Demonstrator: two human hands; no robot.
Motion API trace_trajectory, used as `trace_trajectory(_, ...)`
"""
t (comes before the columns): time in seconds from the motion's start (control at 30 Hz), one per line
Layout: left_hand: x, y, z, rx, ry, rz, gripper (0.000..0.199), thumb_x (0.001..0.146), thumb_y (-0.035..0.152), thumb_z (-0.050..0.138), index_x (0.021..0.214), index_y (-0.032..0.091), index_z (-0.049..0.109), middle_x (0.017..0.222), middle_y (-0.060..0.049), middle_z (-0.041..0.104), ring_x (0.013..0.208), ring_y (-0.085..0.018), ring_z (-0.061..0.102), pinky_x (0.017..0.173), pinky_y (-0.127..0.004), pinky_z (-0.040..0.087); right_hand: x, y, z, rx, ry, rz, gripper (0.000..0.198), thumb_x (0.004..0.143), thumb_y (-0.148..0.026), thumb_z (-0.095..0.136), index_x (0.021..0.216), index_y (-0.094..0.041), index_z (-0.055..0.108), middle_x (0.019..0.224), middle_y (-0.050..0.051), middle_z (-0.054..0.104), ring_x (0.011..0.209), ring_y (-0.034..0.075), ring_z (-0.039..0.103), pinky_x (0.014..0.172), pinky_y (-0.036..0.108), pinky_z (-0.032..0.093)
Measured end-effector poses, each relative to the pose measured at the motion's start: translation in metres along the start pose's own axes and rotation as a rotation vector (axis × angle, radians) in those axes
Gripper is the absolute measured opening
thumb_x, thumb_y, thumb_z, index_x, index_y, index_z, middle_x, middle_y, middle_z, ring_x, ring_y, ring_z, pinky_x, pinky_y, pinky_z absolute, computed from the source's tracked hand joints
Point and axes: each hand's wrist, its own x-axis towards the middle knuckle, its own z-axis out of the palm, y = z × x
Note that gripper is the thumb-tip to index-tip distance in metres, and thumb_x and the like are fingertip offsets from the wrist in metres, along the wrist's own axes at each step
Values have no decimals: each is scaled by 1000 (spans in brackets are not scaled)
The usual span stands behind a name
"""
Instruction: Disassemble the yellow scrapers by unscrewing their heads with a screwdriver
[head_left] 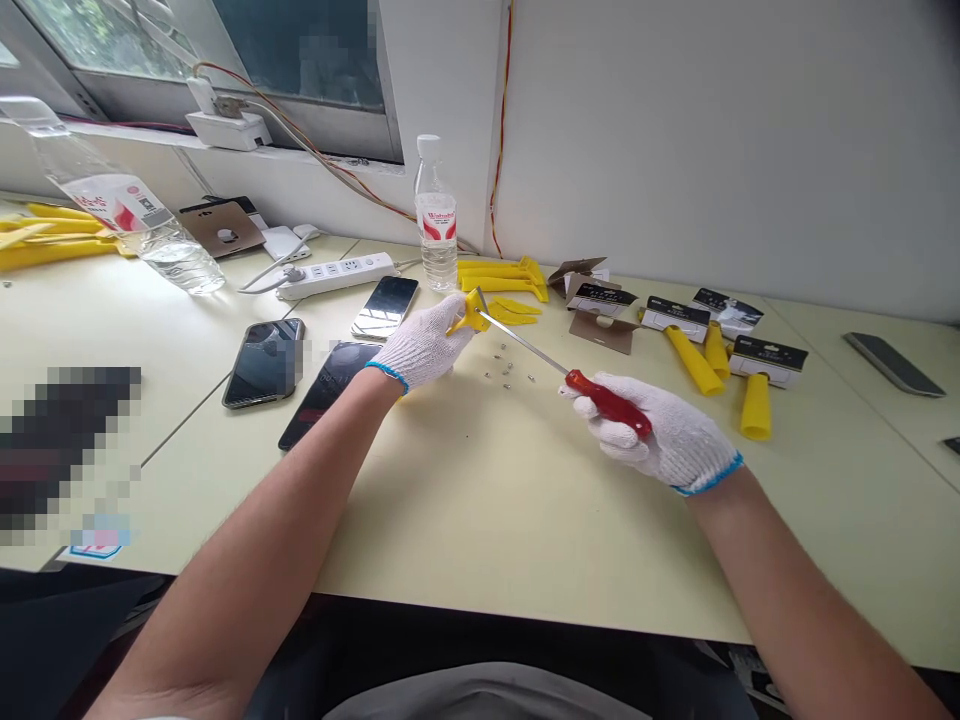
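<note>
My left hand (427, 342), in a white knit glove with a blue cuff, is closed around a yellow plastic scraper (472, 312); its handle is mostly hidden by the glove. My right hand (667, 430), gloved the same way, grips the red handle of a screwdriver (611, 402). The screwdriver's long metal shaft slants up to the left, its tip at the scraper's head. Below the tip, several small screws (507, 386) lie loose on the table. Flat yellow pieces (514, 312) and yellow handles (495, 283) rest just behind.
Several phones, one a dark phone (264, 362), lie to the left. Behind them are a power strip (337, 275) and an upright water bottle (436, 230). Yellow tools with black-and-white cards (769, 360) lie at the right, near a dark flat bar (892, 364). A second bottle (127, 205) leans at far left.
</note>
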Motion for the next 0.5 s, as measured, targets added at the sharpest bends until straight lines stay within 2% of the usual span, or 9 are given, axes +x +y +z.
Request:
trace_trajectory(0.07,0,-1,0,-10,5,5,23,100,41,56,118,26,61,113,-4,71,53,-11,63,61,-29,50,3,8,1,-198,38,-108,30,97,-46,64,105,-20,75,90,4,66,49,8,33,43,25,32)
trace_trajectory(0.13,1,-1,-1,-16,3,7,25,100,40,56,121,26,61,115,-5,71,53,-11,63,60,-29,50,9,19,4,-460,215,-289,29,94,-47,70,106,-21,73,95,6,72,55,11,49,51,28,43)
trace_trajectory(0.2,0,0,-1,-3,1,1,25,100,41,56,120,26,61,114,-5,71,53,-11,62,60,-29,50,14,29,8,-689,431,-543,25,91,-41,74,107,-22,74,105,8,76,77,19,66,72,35,56)
trace_trajectory(0.27,0,1,0,20,1,-4,23,100,41,57,117,25,61,110,-4,71,52,-11,61,60,-29,49,17,33,11,-824,571,-689,26,88,-37,77,110,-22,75,112,10,77,98,25,71,91,41,57)
trace_trajectory(0.3,0,1,0,29,1,-4,22,100,41,57,115,25,61,108,-4,71,52,-11,60,60,-29,48,18,34,11,-856,611,-678,28,86,-37,79,110,-22,75,112,10,77,102,27,71,93,42,57)
trace_trajectory(0.37,0,1,1,43,-3,8,21,100,40,57,114,25,60,107,-4,71,53,-12,60,60,-28,47,18,31,8,-860,578,-503,31,85,-43,81,106,-21,76,102,10,77,89,25,70,81,38,57)
trace_trajectory(0.43,0,0,3,67,-1,17,19,99,38,58,111,25,61,104,-5,71,57,-13,60,59,-28,45,15,24,3,-707,373,-239,38,89,-56,75,99,-20,76,89,8,74,67,19,61,59,31,50)
trace_trajectory(0.5,0,0,4,88,4,16,17,99,38,58,108,24,61,100,-5,70,60,-15,61,58,-27,44,12,17,-2,-393,107,-13,47,96,-64,63,92,-19,74,80,6,67,54,13,48,46,26,39)
